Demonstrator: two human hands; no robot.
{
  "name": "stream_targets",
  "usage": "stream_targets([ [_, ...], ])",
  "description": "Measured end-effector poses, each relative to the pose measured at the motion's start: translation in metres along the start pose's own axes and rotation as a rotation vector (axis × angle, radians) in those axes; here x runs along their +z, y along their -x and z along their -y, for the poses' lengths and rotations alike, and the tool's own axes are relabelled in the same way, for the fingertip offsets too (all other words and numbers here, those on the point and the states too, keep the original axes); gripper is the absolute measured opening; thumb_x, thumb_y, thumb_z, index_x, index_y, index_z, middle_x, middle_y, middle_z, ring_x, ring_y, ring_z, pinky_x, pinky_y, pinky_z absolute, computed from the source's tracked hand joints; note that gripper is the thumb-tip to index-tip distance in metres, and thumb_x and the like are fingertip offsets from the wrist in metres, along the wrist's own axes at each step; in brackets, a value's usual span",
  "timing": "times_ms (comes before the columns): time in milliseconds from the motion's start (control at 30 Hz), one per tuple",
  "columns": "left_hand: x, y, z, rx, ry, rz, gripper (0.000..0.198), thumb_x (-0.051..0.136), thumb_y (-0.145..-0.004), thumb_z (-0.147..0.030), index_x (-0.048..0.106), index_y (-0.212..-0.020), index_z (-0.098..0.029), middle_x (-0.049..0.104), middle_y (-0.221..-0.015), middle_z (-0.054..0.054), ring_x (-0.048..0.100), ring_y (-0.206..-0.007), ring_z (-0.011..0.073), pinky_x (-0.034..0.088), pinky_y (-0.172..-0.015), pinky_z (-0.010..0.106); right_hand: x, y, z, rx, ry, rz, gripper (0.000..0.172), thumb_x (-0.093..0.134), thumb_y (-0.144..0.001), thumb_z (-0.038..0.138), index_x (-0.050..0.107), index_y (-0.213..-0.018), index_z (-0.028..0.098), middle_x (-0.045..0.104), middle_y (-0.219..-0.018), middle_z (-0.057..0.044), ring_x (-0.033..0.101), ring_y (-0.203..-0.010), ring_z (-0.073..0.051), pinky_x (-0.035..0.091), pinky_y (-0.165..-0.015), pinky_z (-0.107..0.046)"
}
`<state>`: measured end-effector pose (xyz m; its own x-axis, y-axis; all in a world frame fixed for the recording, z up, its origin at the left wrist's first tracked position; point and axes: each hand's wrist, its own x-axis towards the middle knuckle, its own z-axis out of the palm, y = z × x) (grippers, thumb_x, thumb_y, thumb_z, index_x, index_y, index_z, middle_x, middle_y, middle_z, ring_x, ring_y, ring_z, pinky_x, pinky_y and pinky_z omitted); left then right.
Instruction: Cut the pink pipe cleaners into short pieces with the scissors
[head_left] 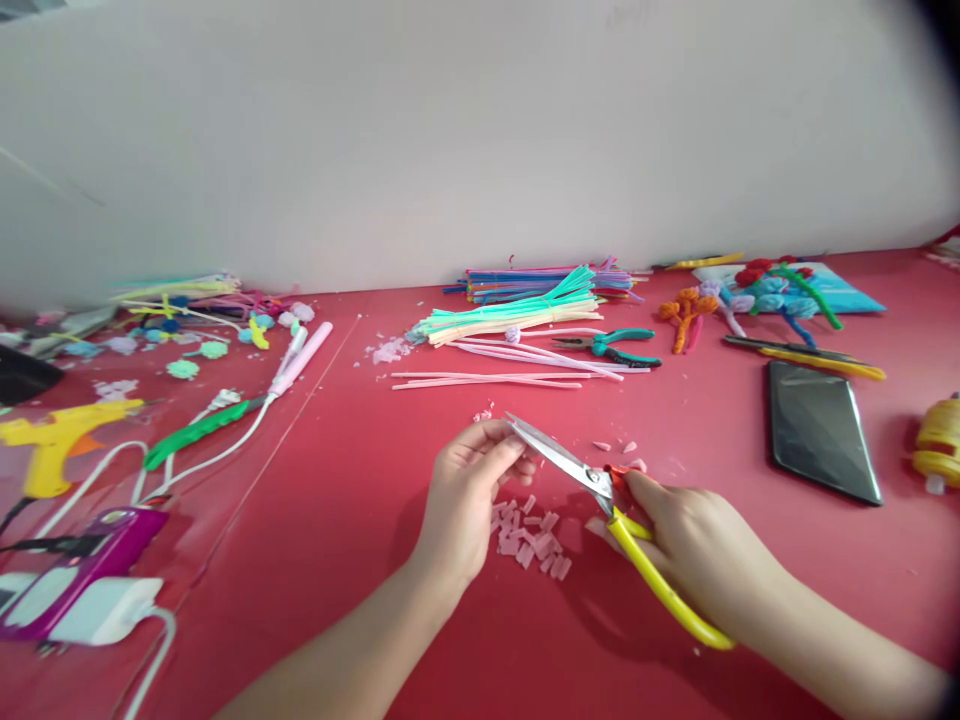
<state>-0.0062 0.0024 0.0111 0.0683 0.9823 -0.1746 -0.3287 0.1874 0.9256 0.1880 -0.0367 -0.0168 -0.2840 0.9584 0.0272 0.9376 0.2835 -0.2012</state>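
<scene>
My right hand (694, 535) grips a pair of scissors (559, 455) with yellow handles, its blades pointing up and left. The blades look closed or nearly so, with their tips at the fingers of my left hand (480, 470). Thumb and fingers of that hand are pinched together; what they hold, if anything, is too small and hidden to name. Below the blades, several short pink cut pieces (529, 535) lie in a loose pile on the red table (337, 600). A few pink scraps (615, 446) are scattered beyond the scissors.
Pink pipe cleaners (487, 381), teal-handled pliers (611, 345) and pipe cleaner bundles (517, 310) lie ahead. At right are a black phone-like slab (821, 430) and a yellow bottle (939, 440). A yellow glue gun (56, 440), green-handled tool (199, 432) and corded power strip (90, 575) occupy the left.
</scene>
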Motion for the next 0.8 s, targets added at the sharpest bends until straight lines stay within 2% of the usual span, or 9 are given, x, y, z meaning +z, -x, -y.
stream_targets([
  [800, -0.001, 0.0008, -0.0004, 0.01, -0.034, 0.03, 0.009, 0.055, -0.07, -0.02, 0.058, -0.074, -0.013, 0.057, -0.068, 0.002, 0.051, -0.059, 0.009, 0.042, -0.057, 0.022, -0.0015, -0.0011, -0.0017, 0.024, 0.012, 0.013, 0.031, 0.034, -0.078, 0.049, 0.038, -0.065, 0.021, 0.052, -0.047, 0.0, 0.048, -0.04, -0.014, 0.019, -0.042, -0.023],
])
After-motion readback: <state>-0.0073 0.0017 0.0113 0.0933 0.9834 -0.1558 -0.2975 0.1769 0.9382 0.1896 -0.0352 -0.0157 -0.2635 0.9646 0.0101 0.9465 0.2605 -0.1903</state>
